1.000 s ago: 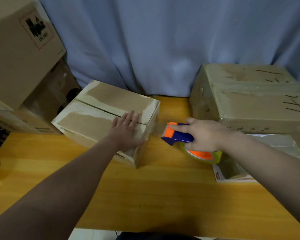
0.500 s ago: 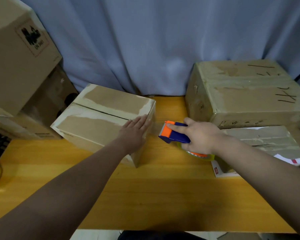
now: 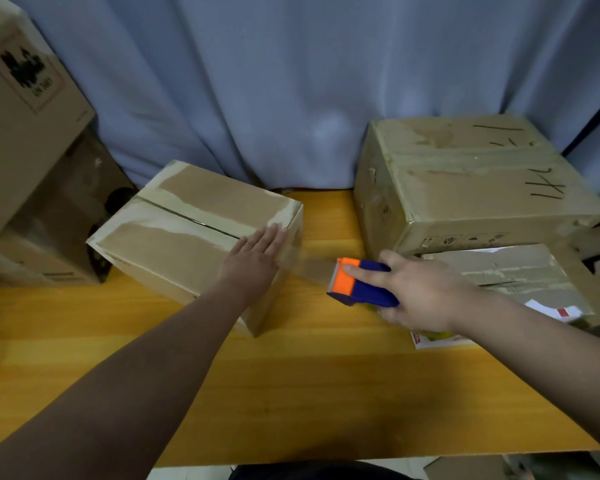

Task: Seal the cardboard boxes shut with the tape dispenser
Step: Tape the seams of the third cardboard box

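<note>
On table (image 3: pixel 291 375), box (image 3: pixel 174 244): left of centre, seam pointing right.
Just right, tape dispenser (image 3: pixel 357 285): tape strip (image 3: pixel 314 268) bridges the gap.
Your left hand (image 3: pixel 253 258): flat, fingers straight, pressing box's right end.
Your right hand (image 3: pixel 420 292): clenched round tape dispenser.

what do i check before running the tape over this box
1. Box held down: ok, left hand lies flat on the box top.
2. Hold on the tool: ok, right hand grips the dispenser.
3. Tape drawn out: ok, a strip spans from the box's right side to the dispenser.
4. Tape end stuck firmly to the box: cannot tell, that spot is blurred.
5. Seam closed: not ok, a dark gap shows between the flaps.
6. Path along the seam free: not ok, the left hand covers the seam's right end.
</note>
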`<action>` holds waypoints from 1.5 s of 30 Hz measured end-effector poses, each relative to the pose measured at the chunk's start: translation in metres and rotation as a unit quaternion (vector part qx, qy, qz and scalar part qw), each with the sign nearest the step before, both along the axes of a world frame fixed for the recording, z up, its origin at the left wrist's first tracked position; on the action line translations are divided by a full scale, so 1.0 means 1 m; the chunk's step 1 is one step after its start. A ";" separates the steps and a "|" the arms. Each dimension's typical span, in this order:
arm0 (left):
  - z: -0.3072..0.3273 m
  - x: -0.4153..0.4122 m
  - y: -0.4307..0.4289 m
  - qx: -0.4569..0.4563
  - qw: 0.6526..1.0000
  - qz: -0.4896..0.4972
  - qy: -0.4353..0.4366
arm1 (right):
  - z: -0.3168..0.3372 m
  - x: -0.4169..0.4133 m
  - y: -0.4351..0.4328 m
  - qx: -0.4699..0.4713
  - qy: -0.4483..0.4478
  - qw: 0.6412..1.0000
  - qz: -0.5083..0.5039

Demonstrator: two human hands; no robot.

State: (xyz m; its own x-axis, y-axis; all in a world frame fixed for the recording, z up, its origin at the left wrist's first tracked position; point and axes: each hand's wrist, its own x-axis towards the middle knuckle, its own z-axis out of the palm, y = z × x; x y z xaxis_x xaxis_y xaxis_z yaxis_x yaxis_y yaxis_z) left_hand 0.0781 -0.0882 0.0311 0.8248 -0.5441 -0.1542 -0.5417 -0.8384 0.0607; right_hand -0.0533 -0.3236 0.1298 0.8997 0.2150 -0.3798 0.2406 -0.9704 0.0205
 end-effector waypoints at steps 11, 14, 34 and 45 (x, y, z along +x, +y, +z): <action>-0.003 -0.005 -0.004 -0.013 1.000 0.015 -0.011 | -0.012 0.044 0.033 -0.030 0.130 0.988 -0.076; -0.002 -0.007 -0.004 -0.016 1.000 0.014 -0.013 | -0.022 0.061 0.050 -0.015 0.194 0.973 -0.123; -0.007 -0.007 -0.007 0.004 1.000 0.010 -0.028 | -0.047 0.104 0.091 -0.044 0.264 0.956 -0.120; 0.004 -0.002 0.004 -0.016 0.999 -0.017 0.023 | -0.088 0.037 0.026 0.366 0.072 0.858 -0.352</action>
State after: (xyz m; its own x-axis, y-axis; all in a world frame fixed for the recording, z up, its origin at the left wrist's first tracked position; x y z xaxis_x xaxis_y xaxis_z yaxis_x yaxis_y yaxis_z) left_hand 0.0758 -0.0842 0.0350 0.7979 -0.5770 -0.1743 -0.5661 -0.8167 0.1122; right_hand -0.0164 -0.2981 0.0414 0.8594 -0.1343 -0.4933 -0.4624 -0.6160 -0.6378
